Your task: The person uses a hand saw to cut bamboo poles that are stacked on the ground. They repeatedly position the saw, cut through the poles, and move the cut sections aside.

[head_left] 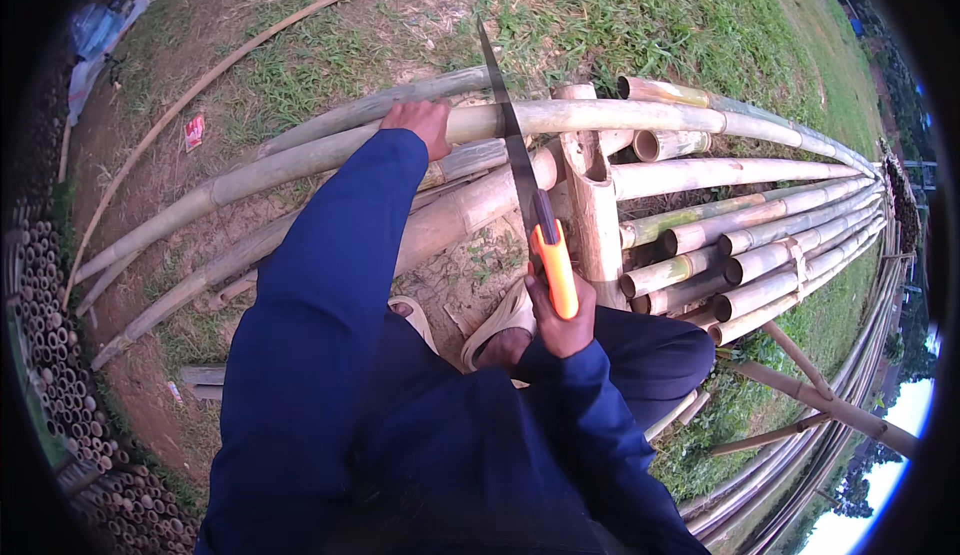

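Observation:
A long pale bamboo pole (590,115) runs from left to right in front of me, lying across an upright-looking split bamboo support (592,205). My left hand (421,123) is wrapped over the pole, left of the support. In my right hand (563,320) is a handsaw (515,150) with an orange and black handle. Its dark blade crosses the pole between my left hand and the support, tip pointing away from me. Whether the teeth have cut into the bamboo cannot be seen.
Several cut bamboo poles (760,255) lie stacked at the right, open ends toward me. More poles (200,280) lie at the left. A thin curved strip (220,65) rests on the ground. Bundled bamboo ends (60,345) fill the far left. My sandals (497,325) are below the poles.

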Action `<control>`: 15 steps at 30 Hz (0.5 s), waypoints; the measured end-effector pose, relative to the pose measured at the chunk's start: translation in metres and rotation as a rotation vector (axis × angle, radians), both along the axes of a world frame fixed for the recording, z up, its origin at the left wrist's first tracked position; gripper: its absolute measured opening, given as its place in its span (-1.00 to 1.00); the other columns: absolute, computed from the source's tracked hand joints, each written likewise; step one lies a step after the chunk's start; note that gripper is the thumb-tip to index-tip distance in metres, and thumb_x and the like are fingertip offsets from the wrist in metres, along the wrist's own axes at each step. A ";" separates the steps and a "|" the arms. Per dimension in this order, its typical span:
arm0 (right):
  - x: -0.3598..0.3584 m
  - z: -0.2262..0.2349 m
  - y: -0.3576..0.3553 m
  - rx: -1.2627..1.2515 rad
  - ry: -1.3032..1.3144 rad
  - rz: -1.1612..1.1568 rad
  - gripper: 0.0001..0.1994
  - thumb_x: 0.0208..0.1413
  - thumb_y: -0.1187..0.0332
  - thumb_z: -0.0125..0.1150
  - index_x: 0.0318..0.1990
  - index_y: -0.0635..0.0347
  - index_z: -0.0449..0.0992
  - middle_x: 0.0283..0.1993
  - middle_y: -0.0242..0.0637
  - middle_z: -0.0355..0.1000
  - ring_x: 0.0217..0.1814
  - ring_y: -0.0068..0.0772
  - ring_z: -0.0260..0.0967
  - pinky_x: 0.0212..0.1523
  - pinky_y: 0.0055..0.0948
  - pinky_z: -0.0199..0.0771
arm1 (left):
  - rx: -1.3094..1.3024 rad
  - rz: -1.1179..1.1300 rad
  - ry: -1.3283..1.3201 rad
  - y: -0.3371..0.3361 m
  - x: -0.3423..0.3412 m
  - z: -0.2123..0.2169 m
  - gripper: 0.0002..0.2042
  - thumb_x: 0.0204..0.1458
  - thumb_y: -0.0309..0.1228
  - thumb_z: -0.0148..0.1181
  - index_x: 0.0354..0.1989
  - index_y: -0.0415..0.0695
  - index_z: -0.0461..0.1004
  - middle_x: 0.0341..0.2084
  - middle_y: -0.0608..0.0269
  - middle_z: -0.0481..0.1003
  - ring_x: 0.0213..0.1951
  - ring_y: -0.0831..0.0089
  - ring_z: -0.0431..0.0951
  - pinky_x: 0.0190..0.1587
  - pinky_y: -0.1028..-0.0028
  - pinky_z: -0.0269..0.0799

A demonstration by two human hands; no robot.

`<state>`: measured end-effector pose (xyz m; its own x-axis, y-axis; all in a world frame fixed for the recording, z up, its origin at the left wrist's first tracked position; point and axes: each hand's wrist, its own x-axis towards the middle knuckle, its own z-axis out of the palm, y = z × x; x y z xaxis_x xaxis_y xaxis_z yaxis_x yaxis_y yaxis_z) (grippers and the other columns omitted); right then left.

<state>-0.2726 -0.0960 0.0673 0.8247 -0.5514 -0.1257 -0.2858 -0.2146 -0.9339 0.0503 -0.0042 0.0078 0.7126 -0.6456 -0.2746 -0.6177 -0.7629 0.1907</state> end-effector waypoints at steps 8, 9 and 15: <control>-0.041 -0.014 -0.017 0.112 -0.029 0.034 -0.68 0.31 0.50 0.20 0.15 0.47 0.43 -0.17 -0.17 0.49 -0.26 -0.47 0.45 -0.22 -0.51 0.49 | -0.151 -0.158 -0.026 -0.006 -0.004 -0.013 -0.70 -0.12 -0.45 0.24 -0.16 -0.25 0.59 -0.30 -0.04 0.67 -0.19 0.05 0.71 -0.11 0.12 0.57; 0.011 -0.016 -0.030 -0.017 -0.021 0.083 -0.81 0.28 0.50 0.24 -0.02 0.39 0.53 -0.49 -0.38 0.47 -0.57 -0.64 0.36 -0.53 -0.62 0.38 | -0.166 -0.146 -0.036 -0.006 -0.006 -0.016 -0.70 -0.12 -0.45 0.24 -0.16 -0.24 0.59 -0.30 -0.04 0.67 -0.18 0.06 0.71 -0.11 0.12 0.56; 0.033 -0.016 -0.028 0.123 -0.090 -0.011 -0.87 0.27 0.56 0.18 -0.37 0.32 0.45 -0.63 -0.36 0.34 -0.64 -0.60 0.27 -0.10 -0.41 0.64 | -0.208 -0.134 -0.041 0.001 0.003 -0.011 -0.69 -0.14 -0.47 0.24 -0.15 -0.23 0.59 -0.26 -0.06 0.66 -0.15 0.06 0.70 -0.08 0.12 0.55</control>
<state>-0.2392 -0.1241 0.0509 0.8298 -0.5452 -0.1191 -0.2016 -0.0940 -0.9749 0.0531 -0.0033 -0.0030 0.6244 -0.7749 -0.0983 -0.7216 -0.6203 0.3074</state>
